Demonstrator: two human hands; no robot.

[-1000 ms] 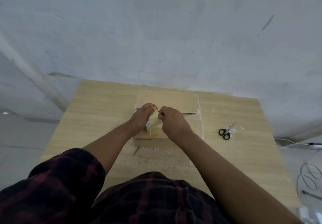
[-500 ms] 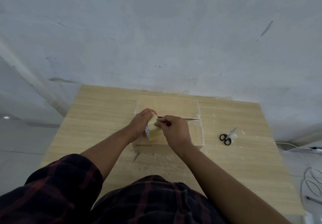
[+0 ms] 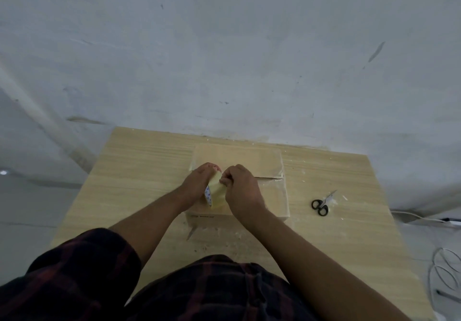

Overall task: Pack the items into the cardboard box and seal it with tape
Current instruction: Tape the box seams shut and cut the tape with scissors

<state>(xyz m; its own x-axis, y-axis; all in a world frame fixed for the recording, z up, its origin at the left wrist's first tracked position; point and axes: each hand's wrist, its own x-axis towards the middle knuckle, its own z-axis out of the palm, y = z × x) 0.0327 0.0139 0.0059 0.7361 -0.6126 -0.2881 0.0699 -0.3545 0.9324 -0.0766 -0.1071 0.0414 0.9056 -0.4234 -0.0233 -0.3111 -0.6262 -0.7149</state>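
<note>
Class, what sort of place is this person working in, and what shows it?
Probably a makeshift packing spot in a bare room: a small wooden table against a scuffed white wall, a cardboard box with a tape roll held over it, and scissors lying nearby.

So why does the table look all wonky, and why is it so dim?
Head view: the wide-angle lens bends things, so the table narrows toward the wall; the light is dim and flat, with faint shadow by the cardboard box; the left hand, right hand and tape roll look slightly soft; the scissors read clearly.
</note>
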